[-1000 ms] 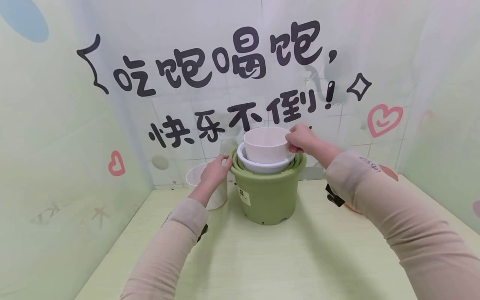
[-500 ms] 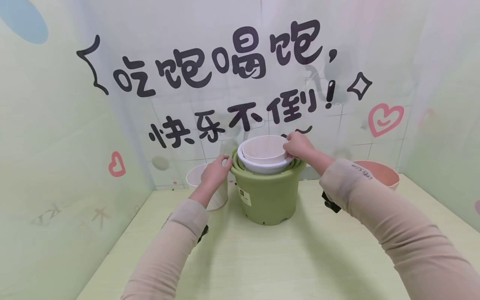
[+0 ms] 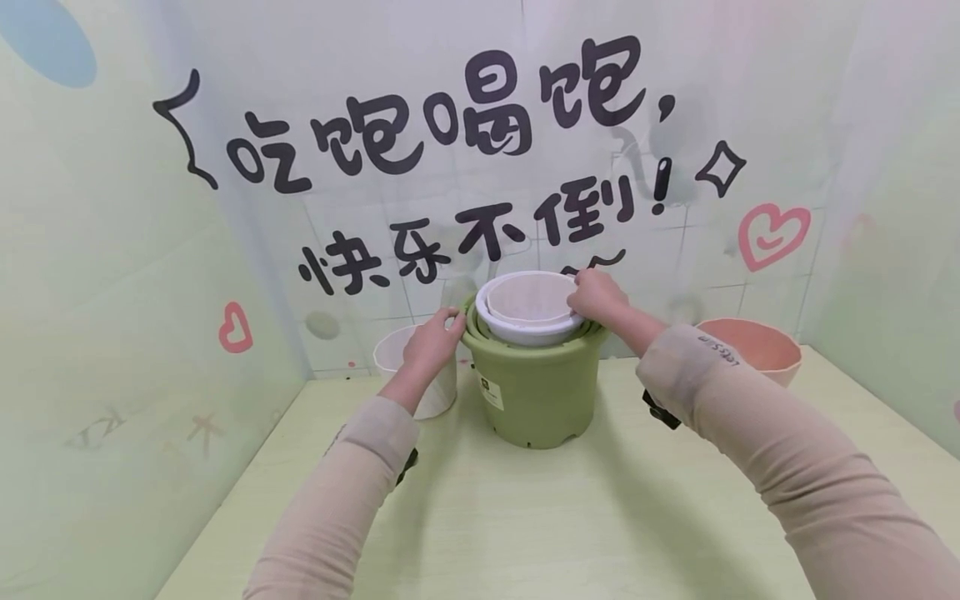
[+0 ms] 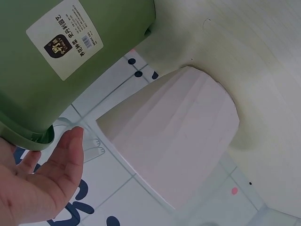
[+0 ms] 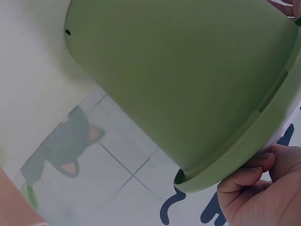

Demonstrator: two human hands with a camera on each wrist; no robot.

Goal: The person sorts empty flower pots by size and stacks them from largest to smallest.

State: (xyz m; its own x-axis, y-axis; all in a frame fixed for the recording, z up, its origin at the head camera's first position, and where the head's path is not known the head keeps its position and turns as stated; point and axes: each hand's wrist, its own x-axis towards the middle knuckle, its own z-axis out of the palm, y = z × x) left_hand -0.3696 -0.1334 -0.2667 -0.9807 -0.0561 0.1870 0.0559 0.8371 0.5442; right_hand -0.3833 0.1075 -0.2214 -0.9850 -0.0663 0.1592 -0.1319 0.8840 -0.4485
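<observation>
A green flowerpot [image 3: 536, 400] with a label stands upright on the table, with more green rims nested inside it. A white pot [image 3: 525, 335] sits in these, and a pale pinkish-white pot [image 3: 528, 300] is sunk into that one, its rim near level with the white rim. My right hand [image 3: 598, 297] pinches the pale pot's right rim with curled fingers. At the green flowerpot's left rim, my left hand [image 3: 431, 346] holds on, a finger [image 4: 30, 161] under the rim in the left wrist view; its thumb is hidden there.
A ribbed white pot [image 4: 178, 134] stands just left of the green one, partly behind my left hand. Back right is a salmon-coloured pot [image 3: 757, 346], partly covered by my right sleeve. A printed wall [image 3: 375, 225] rises directly behind the pots.
The pale pot has gone down from standing high above the white pot to sitting deep inside it. My right hand lowered with it, uncovering the salmon pot; the left hand stayed at the rim.
</observation>
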